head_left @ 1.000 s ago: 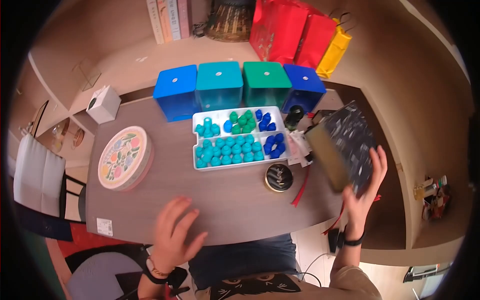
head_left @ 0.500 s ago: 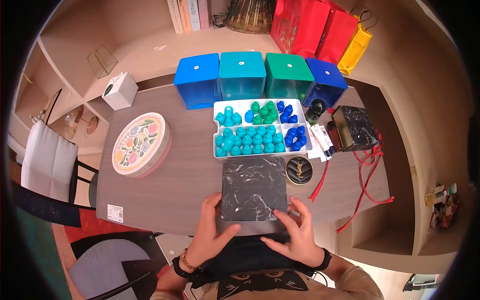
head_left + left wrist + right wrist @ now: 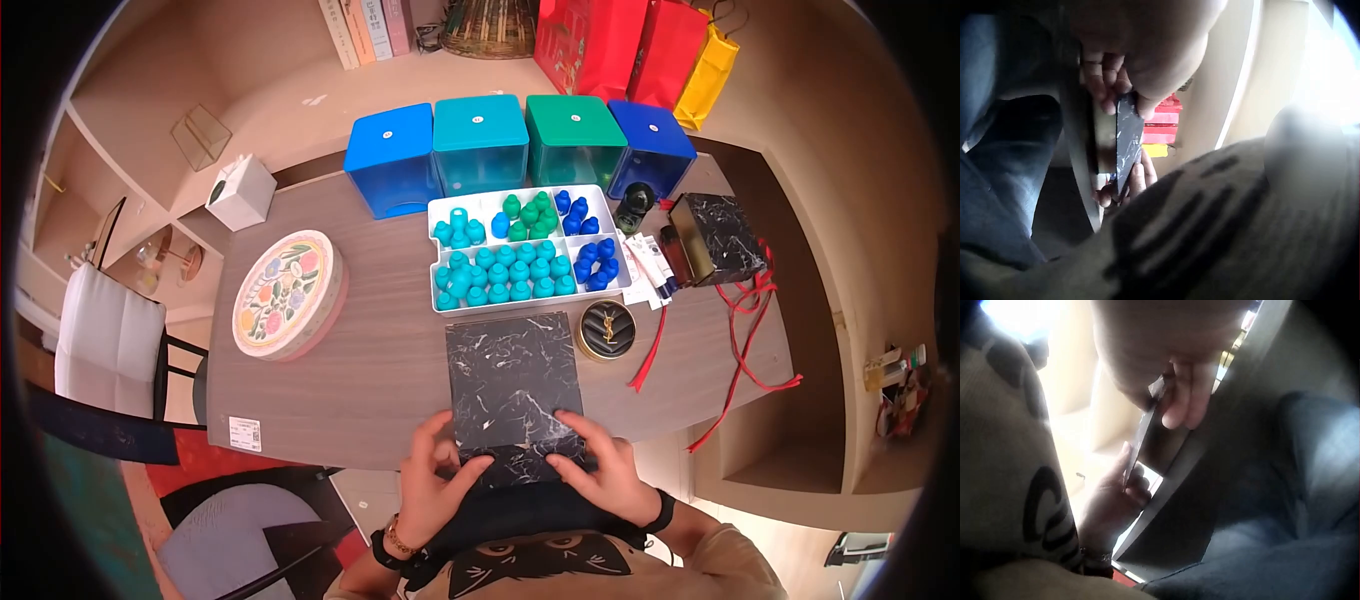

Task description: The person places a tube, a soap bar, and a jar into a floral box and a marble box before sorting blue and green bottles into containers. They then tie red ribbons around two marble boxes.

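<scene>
A flat black marbled panel [image 3: 512, 380] lies at the table's front edge, with a narrower marbled strip [image 3: 520, 464] along its near side. My left hand [image 3: 430, 482] pinches the strip's left end between thumb and fingers. At the right end, my right hand [image 3: 610, 482] pinches it too, index finger on the panel's top. The left wrist view shows the marbled piece [image 3: 1127, 140] edge-on between left hand [image 3: 1147, 59] and right hand [image 3: 1139, 180]. In the right wrist view the thin piece [image 3: 1140, 440] runs from right hand [image 3: 1166, 356] to left hand [image 3: 1113, 503].
Behind the panel sits a white tray [image 3: 442, 308] of coloured pegs, before several lidded boxes [image 3: 480, 150]. A round black compact [image 3: 606, 330] is close at the right, then a marbled box [image 3: 728, 238] and red ribbons [image 3: 745, 340]. A floral round box [image 3: 288, 296] stands left.
My right hand has come from the right side to the front centre, and my left hand has moved inward. Both now grip the marbled piece; its near strip has come into view.
</scene>
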`<state>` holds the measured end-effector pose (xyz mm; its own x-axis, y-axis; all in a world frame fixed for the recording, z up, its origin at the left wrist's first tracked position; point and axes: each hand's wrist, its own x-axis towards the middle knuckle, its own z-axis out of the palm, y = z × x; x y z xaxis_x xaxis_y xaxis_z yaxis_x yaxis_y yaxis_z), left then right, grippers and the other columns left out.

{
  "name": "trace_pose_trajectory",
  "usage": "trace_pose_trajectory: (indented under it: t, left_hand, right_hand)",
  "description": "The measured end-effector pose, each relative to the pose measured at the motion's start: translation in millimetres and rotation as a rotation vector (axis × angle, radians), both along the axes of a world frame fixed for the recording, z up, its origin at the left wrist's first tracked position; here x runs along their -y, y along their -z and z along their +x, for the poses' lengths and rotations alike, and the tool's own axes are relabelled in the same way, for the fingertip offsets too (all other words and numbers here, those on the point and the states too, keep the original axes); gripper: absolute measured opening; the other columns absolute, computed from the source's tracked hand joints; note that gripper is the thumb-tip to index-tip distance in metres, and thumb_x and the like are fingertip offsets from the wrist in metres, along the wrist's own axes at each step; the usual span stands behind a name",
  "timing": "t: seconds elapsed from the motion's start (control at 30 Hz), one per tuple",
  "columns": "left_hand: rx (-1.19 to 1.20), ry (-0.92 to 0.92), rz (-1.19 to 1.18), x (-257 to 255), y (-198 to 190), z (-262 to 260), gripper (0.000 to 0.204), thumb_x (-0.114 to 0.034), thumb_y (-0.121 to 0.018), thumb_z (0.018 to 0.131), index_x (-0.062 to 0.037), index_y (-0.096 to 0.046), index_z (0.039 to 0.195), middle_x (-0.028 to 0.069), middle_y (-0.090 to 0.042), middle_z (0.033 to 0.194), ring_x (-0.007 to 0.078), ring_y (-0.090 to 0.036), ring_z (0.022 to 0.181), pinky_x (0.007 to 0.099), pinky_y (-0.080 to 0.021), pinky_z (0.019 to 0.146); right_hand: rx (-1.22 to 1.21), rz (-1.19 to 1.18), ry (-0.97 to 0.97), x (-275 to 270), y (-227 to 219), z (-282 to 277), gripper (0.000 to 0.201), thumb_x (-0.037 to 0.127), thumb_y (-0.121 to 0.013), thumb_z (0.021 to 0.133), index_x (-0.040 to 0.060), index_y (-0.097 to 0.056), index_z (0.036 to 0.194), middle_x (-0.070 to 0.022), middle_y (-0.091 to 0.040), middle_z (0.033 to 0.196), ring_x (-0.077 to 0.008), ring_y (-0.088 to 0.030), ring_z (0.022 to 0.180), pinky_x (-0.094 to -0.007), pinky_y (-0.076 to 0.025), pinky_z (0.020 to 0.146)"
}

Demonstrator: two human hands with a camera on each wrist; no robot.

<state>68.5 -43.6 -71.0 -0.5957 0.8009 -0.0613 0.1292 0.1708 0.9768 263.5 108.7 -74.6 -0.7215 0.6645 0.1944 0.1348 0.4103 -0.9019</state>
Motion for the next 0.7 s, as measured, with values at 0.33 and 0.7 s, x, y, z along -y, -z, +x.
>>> trace_pose_trajectory:
  t: [0.33,0.7]
  left_hand:
    - [-0.616,0.176,0.322,17,-22,-54,0.050,0.000,-0.067,0.077,-0.0034,-0.059,0.126,0.0101,-0.067,0.086,0.0272,-0.066,0.079,0.0390,-0.052,0.075]
    - [-0.393,0.665,0.336,-115,-40,-119,0.043,-0.027,-0.070,0.090,-0.0018,-0.066,0.125,0.0144,-0.068,0.120,0.0283,-0.066,0.111,0.0350,-0.050,0.099]
  right_hand:
    - [-0.322,-0.489,-0.413,-34,-32,11,0.031,0.008,-0.075,0.092,0.0007,-0.069,0.122,-0.0109,-0.073,0.117,-0.0133,-0.071,0.097,-0.0255,-0.054,0.075]
    - [-0.506,-0.539,-0.413,-91,-91,-25,0.072,0.030,-0.054,0.106,0.0078,-0.013,0.161,-0.0167,-0.067,0.113,-0.0214,-0.070,0.078,-0.0330,-0.054,0.077]
